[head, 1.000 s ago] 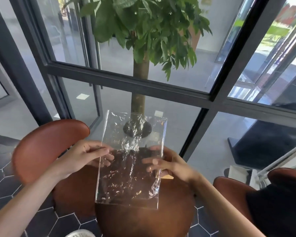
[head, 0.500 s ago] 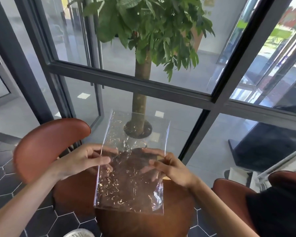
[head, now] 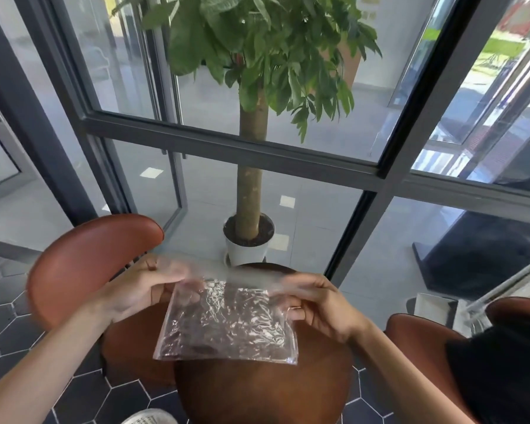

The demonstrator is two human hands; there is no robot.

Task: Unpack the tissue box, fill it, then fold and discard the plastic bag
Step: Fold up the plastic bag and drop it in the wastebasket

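A clear, crinkled plastic bag (head: 227,325) hangs in the air above the round brown table (head: 257,393). Its top part is bent over toward me and blurred by motion. My left hand (head: 135,292) pinches the bag's upper left edge. My right hand (head: 315,301) pinches the upper right edge, with a ring showing on one finger. The bag's lower edge hangs free just over the tabletop. No tissue box is in view.
A brown chair (head: 89,264) stands left of the table and another brown chair (head: 426,341) to the right. A potted tree (head: 248,234) stands behind the table by the dark-framed glass wall. A white round object (head: 147,417) pokes in at the bottom edge.
The bag stood tall and flat between my hands; now its upper half has come down toward me, so the bag looks about half as high. Both hands have moved to the top edge.
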